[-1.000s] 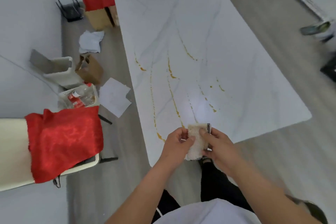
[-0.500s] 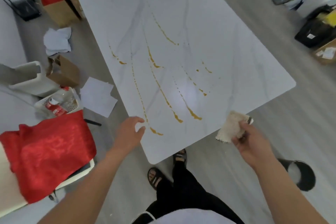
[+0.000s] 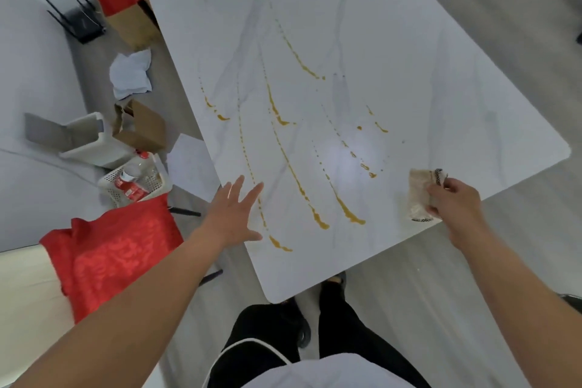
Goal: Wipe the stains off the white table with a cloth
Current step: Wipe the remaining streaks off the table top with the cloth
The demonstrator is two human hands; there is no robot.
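A white marble-look table (image 3: pixel 393 50) fills the middle of the head view. Several long yellow-brown stain streaks (image 3: pixel 318 219) run across its near half. My right hand (image 3: pixel 453 205) grips a beige cloth (image 3: pixel 417 190) at the table's near right edge, to the right of the streaks. My left hand (image 3: pixel 234 213) is spread flat with straight fingers at the table's near left edge, beside the leftmost streak. Whether the left palm touches the table is unclear.
On the floor to the left lie a red cloth (image 3: pixel 107 252) over a white seat, a white basket with bottles (image 3: pixel 135 181), a cardboard box (image 3: pixel 141 126), a white bin (image 3: pixel 91 142) and loose papers. My legs (image 3: pixel 333 324) stand at the table's near corner.
My hands have parted from holding the cloth together. The right hand carried the cloth to the near right edge; the left hand opened and moved onto the near left edge.
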